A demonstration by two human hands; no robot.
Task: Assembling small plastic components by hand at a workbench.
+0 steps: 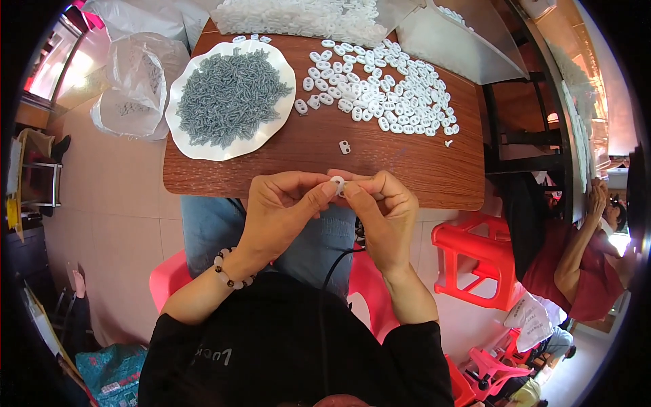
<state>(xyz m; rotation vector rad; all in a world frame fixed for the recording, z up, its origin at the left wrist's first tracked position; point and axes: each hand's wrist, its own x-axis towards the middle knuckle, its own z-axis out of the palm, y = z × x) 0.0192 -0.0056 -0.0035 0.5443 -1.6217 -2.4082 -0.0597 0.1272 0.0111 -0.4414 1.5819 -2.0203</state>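
Just over the table's near edge, my left hand [279,211] and my right hand [388,214] meet, thumbs and fingertips closed on one small white oval plastic piece [338,181] with holes. Fingertips cover part of it, and anything smaller in the pinch is hidden. Beyond my hands a single white two-hole piece [344,147] lies alone on the wooden table [230,178]. Many similar pieces [400,102] are spread over the table's far right. A white wavy-rimmed plate [182,141] on the left bears a heap of small grey spring-like pieces [234,95].
Clear plastic bags [129,88] stand left of the table. A mass of white pieces [298,20] and a translucent tray [454,44] fill its far side. A red stool [475,261] is at the right, near a person in a dark red top [576,278].
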